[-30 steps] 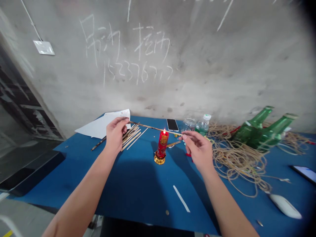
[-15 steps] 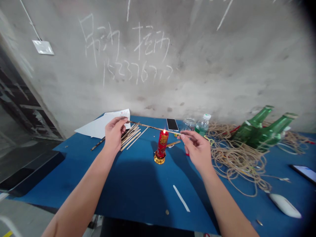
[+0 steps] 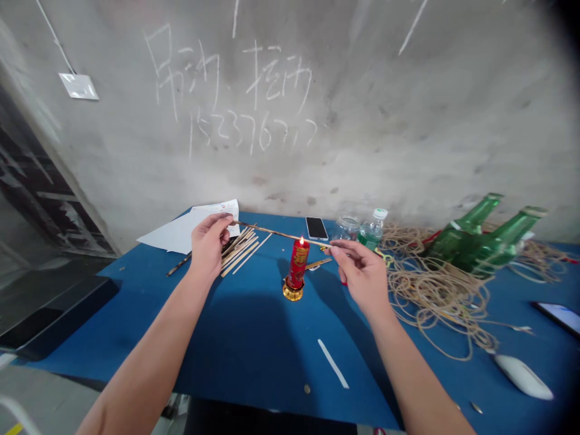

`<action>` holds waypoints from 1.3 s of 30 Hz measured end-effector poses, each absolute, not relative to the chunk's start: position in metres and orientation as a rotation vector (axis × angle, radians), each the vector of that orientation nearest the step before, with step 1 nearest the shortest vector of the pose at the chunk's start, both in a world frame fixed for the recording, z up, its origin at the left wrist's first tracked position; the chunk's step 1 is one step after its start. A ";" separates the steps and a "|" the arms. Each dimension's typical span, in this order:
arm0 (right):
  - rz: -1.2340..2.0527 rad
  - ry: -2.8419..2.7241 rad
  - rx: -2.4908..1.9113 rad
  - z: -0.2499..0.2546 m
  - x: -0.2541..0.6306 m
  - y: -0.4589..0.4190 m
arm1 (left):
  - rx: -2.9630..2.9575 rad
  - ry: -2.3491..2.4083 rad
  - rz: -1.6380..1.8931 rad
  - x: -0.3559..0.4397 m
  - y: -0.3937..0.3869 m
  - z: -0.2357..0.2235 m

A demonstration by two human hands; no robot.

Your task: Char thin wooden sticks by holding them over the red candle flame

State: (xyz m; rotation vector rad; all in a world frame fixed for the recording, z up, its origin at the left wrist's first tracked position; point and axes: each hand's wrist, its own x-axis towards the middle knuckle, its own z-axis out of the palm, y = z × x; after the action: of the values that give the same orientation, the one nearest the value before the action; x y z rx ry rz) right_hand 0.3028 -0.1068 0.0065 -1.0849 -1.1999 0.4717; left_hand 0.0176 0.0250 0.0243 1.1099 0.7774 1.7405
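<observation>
Head view: the blue worktop (image 3: 244,344) runs from a near edge below the forearms to a concrete wall (image 3: 290,121) on the far side, and a wide bare stretch of it lies open beneath and between the arms. Room narrows on the right, where a loose heap of twine (image 3: 435,296) and two tilted green glass bottles (image 3: 471,238) spread across the surface, with a white computer mouse (image 3: 523,376) near the right edge.

Both forearms reach forward from the bottom corners, hands raised above the worktop. The left hand (image 3: 208,248) has a closed grip on one end of a thin brown strip of bamboo (image 3: 272,232), held between thumb and fingers. The strip runs almost level to the right, crossing at the tip of the flame of a lit red candle (image 3: 298,264) in a gold holder. On the right hand (image 3: 362,278), thumb and forefinger are nearly closed just beside the strip's far tip; whether they touch it, I cannot tell.
</observation>
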 end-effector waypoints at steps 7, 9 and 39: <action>0.463 -1.210 -1.088 0.006 0.303 -0.107 | 1.081 0.765 1.741 0.017 0.025 0.025; 0.467 -1.209 -1.084 0.005 0.303 -0.107 | 1.074 0.756 1.742 0.017 0.026 0.025; 0.487 -1.166 -1.026 0.008 0.300 -0.109 | 0.817 0.747 1.651 0.012 0.037 0.019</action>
State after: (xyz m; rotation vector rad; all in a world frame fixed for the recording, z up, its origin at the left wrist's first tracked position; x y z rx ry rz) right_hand 0.2996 -0.1091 0.0082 -1.0258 -1.1664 0.4865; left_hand 0.0122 0.0373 0.0188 0.8173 0.7471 1.6512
